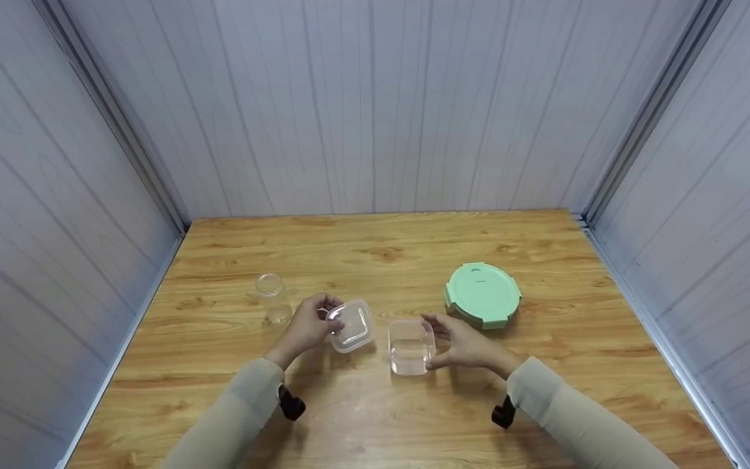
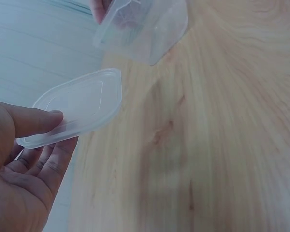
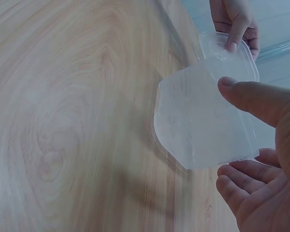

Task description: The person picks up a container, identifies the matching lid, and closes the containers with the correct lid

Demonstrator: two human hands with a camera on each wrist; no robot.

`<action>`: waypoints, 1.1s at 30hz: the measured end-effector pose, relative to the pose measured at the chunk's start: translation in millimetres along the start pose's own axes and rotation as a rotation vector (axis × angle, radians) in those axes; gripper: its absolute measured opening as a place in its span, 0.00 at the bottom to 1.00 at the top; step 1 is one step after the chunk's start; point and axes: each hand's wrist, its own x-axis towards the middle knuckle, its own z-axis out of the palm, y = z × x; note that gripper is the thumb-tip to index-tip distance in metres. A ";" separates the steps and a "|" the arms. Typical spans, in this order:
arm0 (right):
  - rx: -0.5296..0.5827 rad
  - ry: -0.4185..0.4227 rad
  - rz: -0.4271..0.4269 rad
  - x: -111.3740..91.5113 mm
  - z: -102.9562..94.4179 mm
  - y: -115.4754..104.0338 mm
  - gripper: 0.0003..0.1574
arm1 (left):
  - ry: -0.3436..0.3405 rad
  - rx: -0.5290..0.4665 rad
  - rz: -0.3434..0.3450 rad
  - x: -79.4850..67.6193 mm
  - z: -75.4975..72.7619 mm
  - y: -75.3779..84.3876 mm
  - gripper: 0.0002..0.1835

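Note:
My left hand (image 1: 310, 326) pinches a translucent square plastic lid (image 1: 352, 327) by its edge, thumb on top and fingers beneath. The left wrist view shows that lid (image 2: 82, 108) held above the table. To its right, my right hand (image 1: 463, 342) holds a clear square plastic container (image 1: 411, 352) by its right side. In the right wrist view the thumb lies against one wall of the container (image 3: 203, 116), and the fingers are at another side. A small gap separates lid and container in the head view. Whether the container's base fully rests on the table is hard to tell.
A round container with a mint-green clip lid (image 1: 482, 293) stands behind my right hand. Left of my left hand is a clear cylindrical jar (image 1: 274, 299). The wooden table (image 1: 375, 254) meets pale panel walls (image 1: 375, 130) at the back and sides.

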 end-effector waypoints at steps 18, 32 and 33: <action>-0.011 0.036 -0.055 -0.2 -19.2 -18.2 0.58 | -0.023 -0.100 -0.019 14.6 7.8 37.0 0.15; 0.002 0.086 -0.080 4.1 -31.7 -31.0 0.55 | -0.047 -0.095 0.050 16.9 25.5 62.2 0.15; -0.001 0.088 -0.083 4.6 -32.1 -32.0 0.55 | -0.052 -0.096 0.058 16.7 27.1 64.1 0.15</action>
